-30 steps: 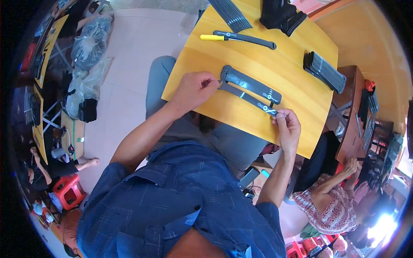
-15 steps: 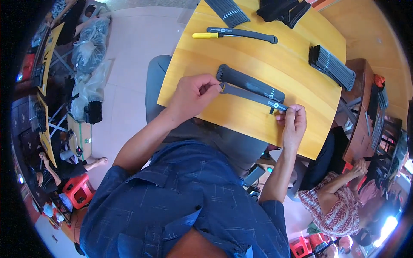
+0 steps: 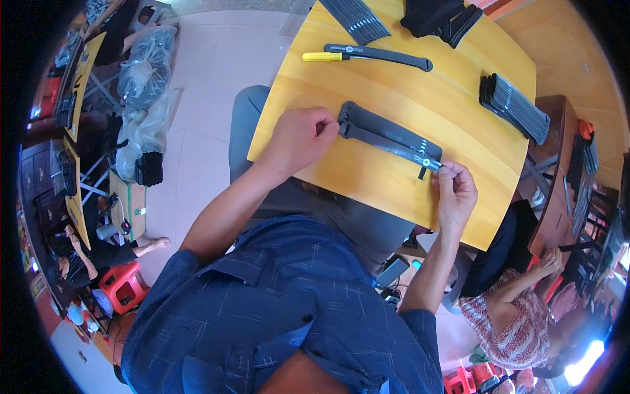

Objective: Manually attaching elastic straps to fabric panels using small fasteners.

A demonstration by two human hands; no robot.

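Note:
A black strap [image 3: 390, 146] with a pale printed mark near its right end slants across the near part of the wooden table [image 3: 485, 190]. Thumb and fingers of my right hand [image 3: 456, 190] pinch that right end. My left hand [image 3: 298, 141] is closed beside the strap's slotted left end, and I cannot make out what its fingertips hold. Right behind this strap lies a small stack of similar black straps [image 3: 394, 130], nearly parallel to it. A short dark tab hangs below the strap near my right fingers.
Farther back lie a yellow-handled screwdriver [image 3: 325, 57] and a single black strap [image 3: 394, 56]. Strap bundles [image 3: 354, 20] [image 3: 515, 108] and black fabric pieces [image 3: 443, 23] rest toward the far edge and right. A person [image 3: 505, 315] sits at right; plastic bags [image 3: 147, 72] stand at left.
My left fingers have drawn slightly away from the strap's left end, which now lies closer to the stack behind it. My right hand keeps its pinch. The whole view has shifted a little.

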